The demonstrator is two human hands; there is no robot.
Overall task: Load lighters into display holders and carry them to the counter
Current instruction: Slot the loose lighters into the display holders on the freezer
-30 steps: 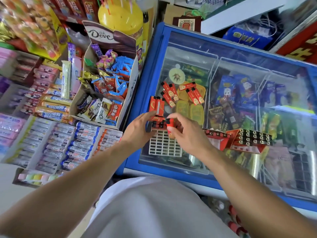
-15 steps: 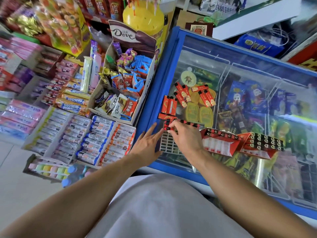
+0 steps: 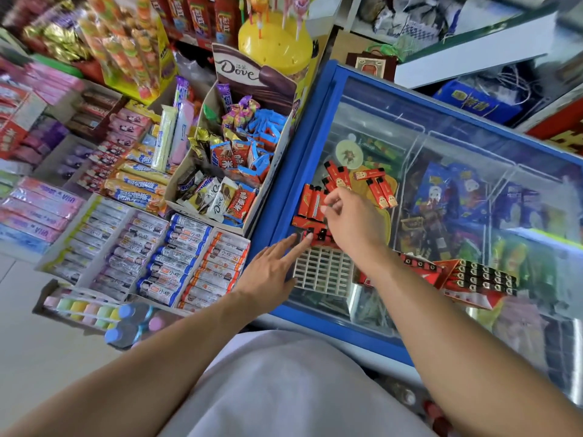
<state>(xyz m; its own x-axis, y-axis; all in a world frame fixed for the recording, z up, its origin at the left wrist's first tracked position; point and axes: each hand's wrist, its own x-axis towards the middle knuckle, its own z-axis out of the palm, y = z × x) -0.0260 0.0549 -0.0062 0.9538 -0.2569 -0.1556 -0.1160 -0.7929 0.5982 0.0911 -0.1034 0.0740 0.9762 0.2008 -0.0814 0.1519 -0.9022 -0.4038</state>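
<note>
Right hand (image 3: 353,220) fingers curl over red lighters (image 3: 312,205) with black caps, lying loose on the freezer lid (image 3: 441,159); whether it grips one is unclear. Left hand (image 3: 271,269) lies open, fingertips touching a white grid holder (image 3: 321,272), partly filled.

The right hand (image 3: 353,220) is covering the far end of the white grid holder (image 3: 321,272) and part of the lighter row (image 3: 315,236) there, so whether its fingertips are pinching a lighter is not resolving. The right forearm is hiding the near end of the filled red display holder (image 3: 416,268), and its printing is reading too small. The freezer lid (image 3: 457,159) is running off the right edge, glare blurring the goods beneath.
</note>
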